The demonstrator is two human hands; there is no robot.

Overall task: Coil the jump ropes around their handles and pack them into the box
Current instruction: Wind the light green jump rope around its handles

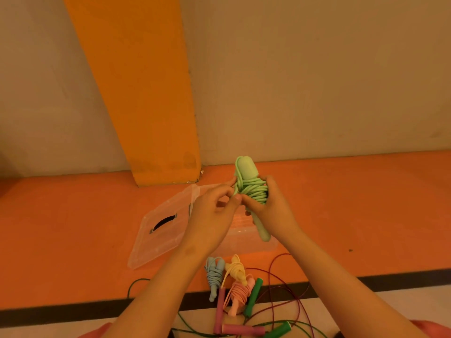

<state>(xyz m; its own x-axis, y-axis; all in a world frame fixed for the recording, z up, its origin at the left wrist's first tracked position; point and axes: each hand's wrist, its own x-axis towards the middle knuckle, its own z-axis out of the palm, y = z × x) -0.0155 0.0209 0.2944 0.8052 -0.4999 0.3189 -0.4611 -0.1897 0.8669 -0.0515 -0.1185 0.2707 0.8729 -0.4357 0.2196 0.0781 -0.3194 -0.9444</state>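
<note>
I see right hand [273, 208] gripping green jump rope [253, 191] coiled on handles; left hand [212, 220] pinching its loose end, above clear box [241, 240].

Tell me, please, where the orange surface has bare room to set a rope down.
The orange surface is bare right of the clear box and left of its open lid. Crowded in front of the box, where coiled ropes and loose ropes lie.
</note>
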